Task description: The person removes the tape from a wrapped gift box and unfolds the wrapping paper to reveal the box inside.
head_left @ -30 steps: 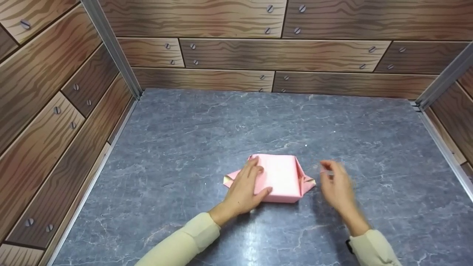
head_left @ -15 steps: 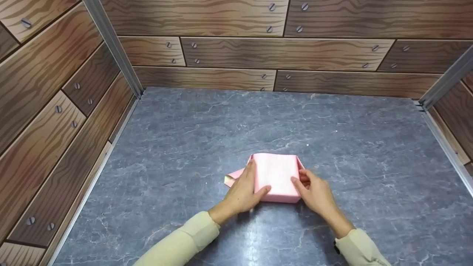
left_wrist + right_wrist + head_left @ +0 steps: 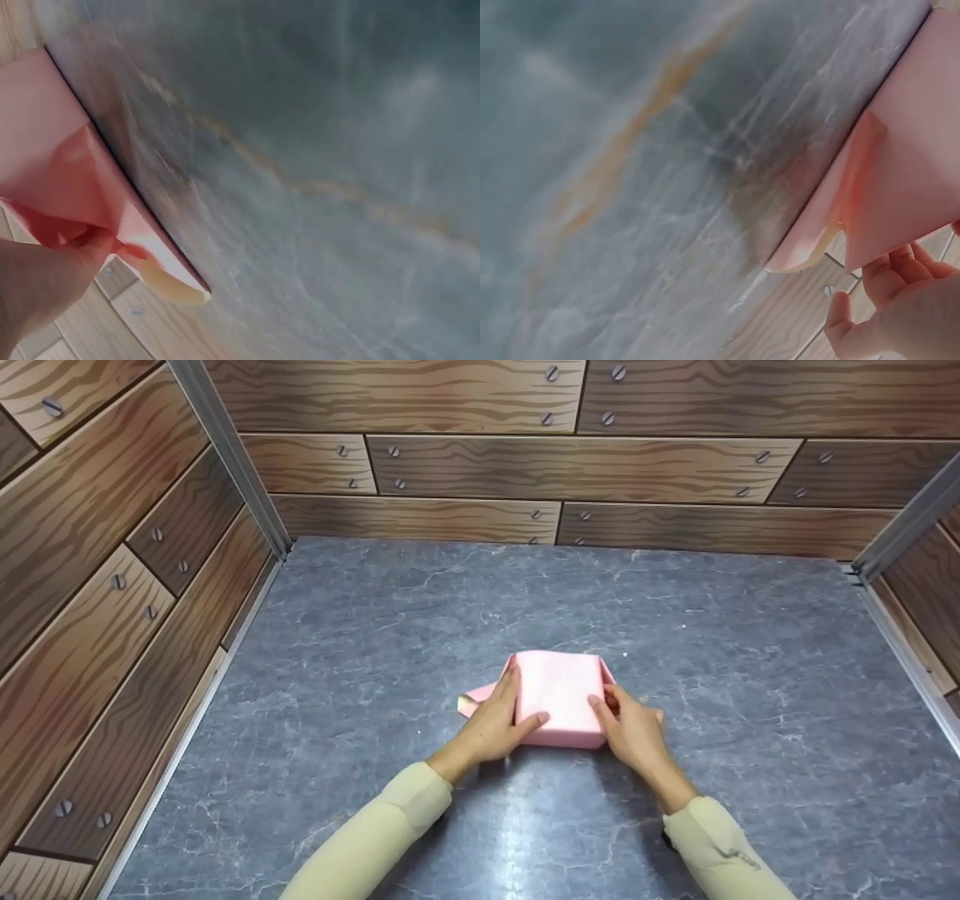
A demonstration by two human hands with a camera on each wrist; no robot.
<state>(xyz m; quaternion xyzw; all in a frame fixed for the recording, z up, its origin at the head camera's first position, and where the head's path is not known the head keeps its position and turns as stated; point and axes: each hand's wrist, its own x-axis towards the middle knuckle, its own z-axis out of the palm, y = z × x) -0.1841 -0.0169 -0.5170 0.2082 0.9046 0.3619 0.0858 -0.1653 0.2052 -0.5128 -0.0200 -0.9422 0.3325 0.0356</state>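
A box wrapped in pink paper (image 3: 559,690) sits on the grey table, between the two hands. At its left end a folded paper flap (image 3: 474,701) sticks out, its pale inner side showing. My left hand (image 3: 491,727) lies against the left end, fingers straight along the edge and thumb on top; the left wrist view shows a digit pressing into the creased paper (image 3: 67,172). My right hand (image 3: 634,727) holds the right end, thumb on the top edge and fingers curled at the side. In the right wrist view the right-end flap (image 3: 817,225) lies along the table.
The grey marbled table (image 3: 420,607) stretches around the box. Wood-patterned panels (image 3: 465,469) stand behind it and at both sides, with metal frame posts (image 3: 232,457) in the corners.
My right hand has come in from the right and taken hold of the box's right end. My left fingers have shifted to the left edge. The box has slid a little away from me.
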